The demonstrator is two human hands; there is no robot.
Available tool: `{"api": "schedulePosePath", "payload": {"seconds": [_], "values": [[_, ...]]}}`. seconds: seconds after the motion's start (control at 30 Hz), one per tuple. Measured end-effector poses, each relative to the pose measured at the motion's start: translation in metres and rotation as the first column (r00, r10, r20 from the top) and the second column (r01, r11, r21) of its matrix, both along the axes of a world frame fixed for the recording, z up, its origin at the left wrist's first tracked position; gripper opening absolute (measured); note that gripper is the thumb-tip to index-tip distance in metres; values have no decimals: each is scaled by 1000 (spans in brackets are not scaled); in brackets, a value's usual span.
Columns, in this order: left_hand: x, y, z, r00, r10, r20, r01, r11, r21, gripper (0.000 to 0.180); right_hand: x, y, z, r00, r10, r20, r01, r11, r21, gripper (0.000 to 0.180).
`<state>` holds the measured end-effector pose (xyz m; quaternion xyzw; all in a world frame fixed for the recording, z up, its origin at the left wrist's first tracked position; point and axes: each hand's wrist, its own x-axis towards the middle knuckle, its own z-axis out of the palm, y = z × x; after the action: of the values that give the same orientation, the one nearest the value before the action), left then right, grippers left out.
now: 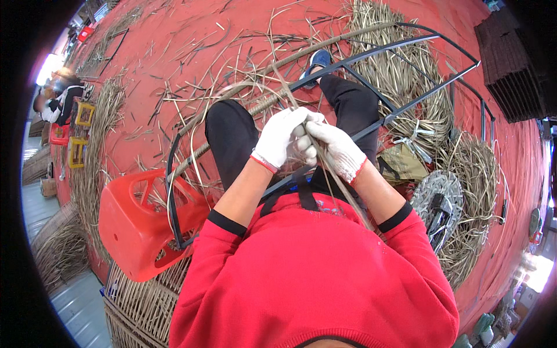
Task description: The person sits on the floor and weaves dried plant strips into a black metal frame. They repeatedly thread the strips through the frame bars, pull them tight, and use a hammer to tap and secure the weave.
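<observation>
Both my hands wear white knit gloves with red cuffs and meet above my lap. My left hand point(280, 139) has its fingers closed on a long, flat, grey-brown wicker strip point(284, 82). Close beside it, my right hand point(338, 152) pinches the same strip lower down, and its tail runs toward my right sleeve. Beneath the hands, a dark metal frame point(362, 57) lies aslant over my legs. One of its bars, the wrapped bar point(264, 105), is wound with wicker. My fingertips partly hide each other.
A red plastic stool point(125, 229) stands at my left, against the frame's end. Wicker bundles point(473, 174) lie at my right, near a round grey pad point(429, 194). Loose strips litter the red floor point(191, 29). A dark stack point(510, 69) stands far right; another person point(64, 101) sits far left.
</observation>
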<state>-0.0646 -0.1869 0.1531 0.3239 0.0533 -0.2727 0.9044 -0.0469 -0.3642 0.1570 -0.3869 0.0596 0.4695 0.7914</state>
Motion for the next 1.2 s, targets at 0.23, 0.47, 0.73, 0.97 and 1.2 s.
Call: {"api": "schedulePosePath", "payload": {"seconds": [0.23,0.47,0.73,0.97,1.2], "values": [[11,47,-16,912,375,166,-402,898,177,36,-29,-31,1,984,180,15,-180,984,-13,32],[-9,31,-17,957,199,212,-210,977,31,38,-40,-24,5,974,135,181,-100,977,-190,31],[-56,2,-18,986,63,156,-119,917,381,45,-35,-13,-6,954,176,243,-107,956,-272,30],[-61,11,-15,980,147,134,-175,956,234,41,-38,-24,-14,943,273,190,-228,947,-227,35],[-54,27,-21,970,225,86,-241,899,367,37,-45,-43,-23,975,146,170,-97,959,-268,30]]}}
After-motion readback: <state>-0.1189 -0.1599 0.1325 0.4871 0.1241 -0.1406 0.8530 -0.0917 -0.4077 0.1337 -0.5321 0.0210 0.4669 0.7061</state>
